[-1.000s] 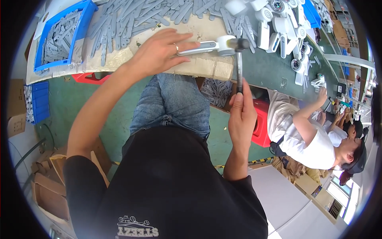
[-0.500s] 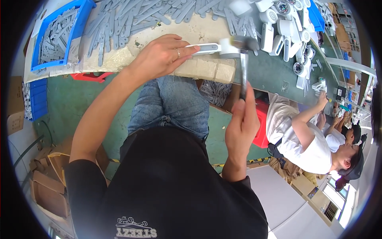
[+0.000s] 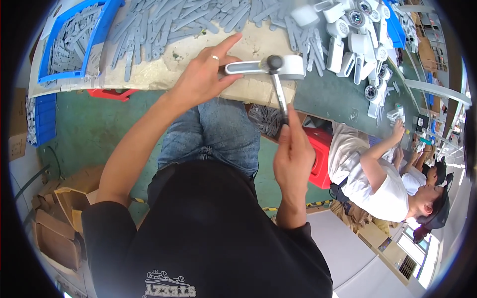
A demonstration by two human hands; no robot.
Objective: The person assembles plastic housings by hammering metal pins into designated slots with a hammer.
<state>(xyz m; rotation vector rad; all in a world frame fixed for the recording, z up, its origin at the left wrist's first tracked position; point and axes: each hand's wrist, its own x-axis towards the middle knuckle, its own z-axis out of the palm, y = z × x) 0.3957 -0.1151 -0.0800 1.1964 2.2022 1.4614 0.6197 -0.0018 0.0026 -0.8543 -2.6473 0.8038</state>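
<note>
My left hand (image 3: 201, 74) is at the handle end of a white handheld device (image 3: 293, 67) with a grey strip along its handle and a round, drum-like head. The thumb touches the handle's lower edge and the index finger is stretched away from it; the other fingers are partly hidden. My right hand (image 3: 294, 161) is closed around the dark grip of a hammer (image 3: 279, 92) with a metal shaft. Its dark round head is over the device's neck, where handle and drum meet; whether they touch I cannot tell.
Many grey flat strips (image 3: 184, 20) are heaped along the far bench, with more in a blue bin (image 3: 92, 54) on the left. White devices (image 3: 355, 44) are piled to the right. A co-worker (image 3: 380, 184) sits at the right, near a red stool (image 3: 318, 154).
The hammer head has swung left and down from the device's drum end to its neck. My left index finger has lifted off the handle, and the device has shifted slightly.
</note>
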